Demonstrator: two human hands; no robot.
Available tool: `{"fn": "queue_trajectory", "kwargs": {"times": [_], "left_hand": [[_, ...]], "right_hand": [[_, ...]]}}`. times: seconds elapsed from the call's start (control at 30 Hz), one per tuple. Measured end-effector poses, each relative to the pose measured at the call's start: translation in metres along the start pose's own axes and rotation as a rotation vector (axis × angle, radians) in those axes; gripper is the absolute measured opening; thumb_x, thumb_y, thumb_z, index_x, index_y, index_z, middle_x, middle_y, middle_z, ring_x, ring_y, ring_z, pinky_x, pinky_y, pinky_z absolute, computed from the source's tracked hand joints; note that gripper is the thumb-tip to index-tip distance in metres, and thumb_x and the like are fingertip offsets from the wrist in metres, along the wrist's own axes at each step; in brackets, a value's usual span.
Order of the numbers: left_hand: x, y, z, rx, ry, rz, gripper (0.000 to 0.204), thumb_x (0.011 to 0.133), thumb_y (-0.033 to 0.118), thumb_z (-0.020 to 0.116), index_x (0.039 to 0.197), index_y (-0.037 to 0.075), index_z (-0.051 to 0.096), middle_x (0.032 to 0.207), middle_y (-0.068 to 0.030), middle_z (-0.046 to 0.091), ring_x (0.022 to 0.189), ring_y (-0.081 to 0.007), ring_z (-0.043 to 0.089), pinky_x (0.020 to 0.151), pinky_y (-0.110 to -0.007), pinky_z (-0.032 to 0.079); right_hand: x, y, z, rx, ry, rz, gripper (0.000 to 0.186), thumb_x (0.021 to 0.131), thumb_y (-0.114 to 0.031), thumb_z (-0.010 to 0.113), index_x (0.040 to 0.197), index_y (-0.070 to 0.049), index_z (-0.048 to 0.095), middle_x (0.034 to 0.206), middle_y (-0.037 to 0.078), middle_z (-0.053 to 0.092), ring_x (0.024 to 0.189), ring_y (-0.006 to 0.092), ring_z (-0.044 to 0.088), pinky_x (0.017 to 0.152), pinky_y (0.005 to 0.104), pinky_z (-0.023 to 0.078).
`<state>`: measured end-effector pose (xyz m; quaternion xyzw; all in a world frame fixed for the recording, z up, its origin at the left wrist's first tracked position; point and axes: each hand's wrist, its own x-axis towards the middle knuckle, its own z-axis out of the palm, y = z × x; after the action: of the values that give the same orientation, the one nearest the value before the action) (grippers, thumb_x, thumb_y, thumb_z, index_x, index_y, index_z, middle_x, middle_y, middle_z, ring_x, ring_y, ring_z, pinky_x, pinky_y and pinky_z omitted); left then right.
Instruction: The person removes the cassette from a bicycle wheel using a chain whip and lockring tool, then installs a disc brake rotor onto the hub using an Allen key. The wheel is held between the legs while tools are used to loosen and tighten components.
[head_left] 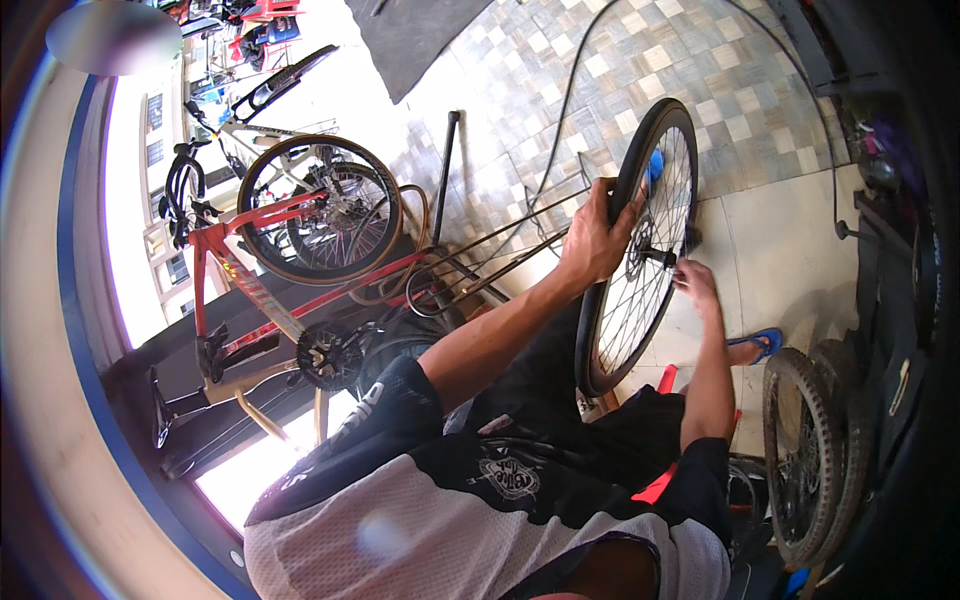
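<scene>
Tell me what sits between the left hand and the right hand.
In the head view, the wheel's spokes and hub lie between the left hand, on the tire, and the right hand, near the hub.

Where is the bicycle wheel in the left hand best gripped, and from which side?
Probably by the tyre, from the person's left, as the left hand does: the bicycle wheel is on edge, leaving that curve exposed, whereas the spokes are thin and the right hand is close by the hub.

One handheld wheel, two knobby wheels, one blue sandal.
</scene>
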<state>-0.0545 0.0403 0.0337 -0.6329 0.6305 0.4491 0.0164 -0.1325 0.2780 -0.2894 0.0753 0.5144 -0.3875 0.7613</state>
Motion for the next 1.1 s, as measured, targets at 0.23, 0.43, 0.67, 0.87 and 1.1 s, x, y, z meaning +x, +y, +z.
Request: {"fn": "queue_trajectory", "kwargs": {"times": [0.23, 0.43, 0.67, 0.87, 1.1], "left_hand": [[0.008, -0.022, -0.007, -0.133, 0.040, -0.076, 0.030, 0.105, 0.020, 0.061, 0.130, 0.003, 0.059, 0.082, -0.0067, 0.066, 0.072, -0.0136, 0.064, 0.061, -0.033, 0.052], [0.016, -0.028, -0.018, 0.030, 0.034, 0.121, 0.029, 0.107, 0.025, 0.061, 0.124, 0.001, 0.060, 0.087, -0.0057, 0.065, 0.073, -0.0132, 0.060, 0.065, -0.031, 0.049], [0.022, -0.030, -0.024, -0.121, 0.021, 0.011, 0.027, 0.107, 0.020, 0.061, 0.124, 0.000, 0.060, 0.095, -0.0038, 0.064, 0.081, -0.0100, 0.058, 0.068, -0.027, 0.048], [0.023, -0.044, -0.046, -0.078, 0.064, -0.071, 0.043, 0.107, 0.019, 0.060, 0.143, -0.002, 0.048, 0.108, -0.0106, 0.065, 0.087, -0.0164, 0.065, 0.075, -0.030, 0.056], [0.016, -0.053, -0.046, -0.142, 0.259, -0.148, 0.052, 0.107, 0.022, 0.057, 0.149, -0.005, 0.042, 0.116, -0.0220, 0.068, 0.087, -0.0288, 0.073, 0.065, -0.037, 0.065]], "right_hand": [[0.015, 0.051, 0.037, 0.066, 0.070, -0.244, 0.029, 0.104, -0.036, 0.069, 0.108, -0.007, 0.065, 0.090, 0.004, 0.070, 0.076, 0.0127, 0.064, 0.066, 0.0302, 0.053], [-0.025, 0.052, 0.016, 0.020, 0.213, -0.150, 0.034, 0.100, -0.037, 0.070, 0.109, -0.004, 0.066, 0.084, 0.003, 0.069, 0.072, 0.0119, 0.064, 0.061, 0.0281, 0.053], [-0.007, 0.070, -0.101, -0.240, 0.769, -0.169, 0.033, 0.092, -0.035, 0.072, 0.104, -0.004, 0.069, 0.081, 0.013, 0.074, 0.077, 0.0233, 0.071, 0.069, 0.0374, 0.057], [0.044, 0.101, -0.184, -0.468, 1.165, -0.097, 0.066, 0.082, -0.041, 0.080, 0.130, -0.002, 0.056, 0.112, 0.033, 0.065, 0.108, 0.0453, 0.066, 0.095, 0.0513, 0.053], [0.099, 0.091, -0.249, -0.046, 1.416, 0.258, 0.129, 0.062, -0.073, 0.089, 0.161, -0.011, 0.034, 0.146, 0.041, 0.043, 0.136, 0.0509, 0.052, 0.109, 0.0523, 0.051]]}}
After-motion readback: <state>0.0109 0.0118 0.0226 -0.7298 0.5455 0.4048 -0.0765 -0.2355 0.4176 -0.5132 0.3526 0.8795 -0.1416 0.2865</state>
